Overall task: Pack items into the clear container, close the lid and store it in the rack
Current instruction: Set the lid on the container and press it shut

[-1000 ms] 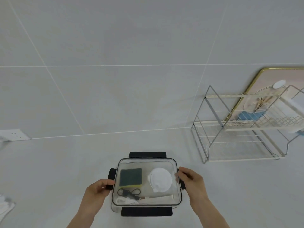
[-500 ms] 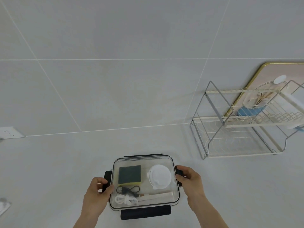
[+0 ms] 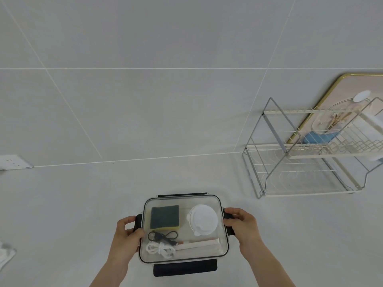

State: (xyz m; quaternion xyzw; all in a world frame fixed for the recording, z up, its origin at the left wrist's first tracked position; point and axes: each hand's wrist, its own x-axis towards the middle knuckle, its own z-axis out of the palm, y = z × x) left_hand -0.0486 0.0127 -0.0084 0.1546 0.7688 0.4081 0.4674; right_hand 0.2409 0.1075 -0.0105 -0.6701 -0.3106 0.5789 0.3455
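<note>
The clear container (image 3: 183,200) sits on the white counter close in front of me with its lid on. Through the lid I see a green and yellow sponge (image 3: 164,216), a round white lid (image 3: 203,220), a black cable (image 3: 162,237), a white cable (image 3: 159,248) and a flat white packet (image 3: 199,244). My left hand (image 3: 126,235) grips the black clip on the container's left side. At the right side my right hand (image 3: 241,223) is closed on the other black clip. The front clip (image 3: 185,269) sticks out flat. The wire rack (image 3: 306,154) stands at the right.
A gold-framed picture (image 3: 339,96) leans on the tiled wall behind the rack. A wall socket (image 3: 14,161) is at the far left. Something pale and crumpled (image 3: 5,254) lies at the left edge of the counter.
The back clip, flat a second ago, now stands folded against the lid. Both hands have closed further onto the side clips. The view has tilted slightly.
</note>
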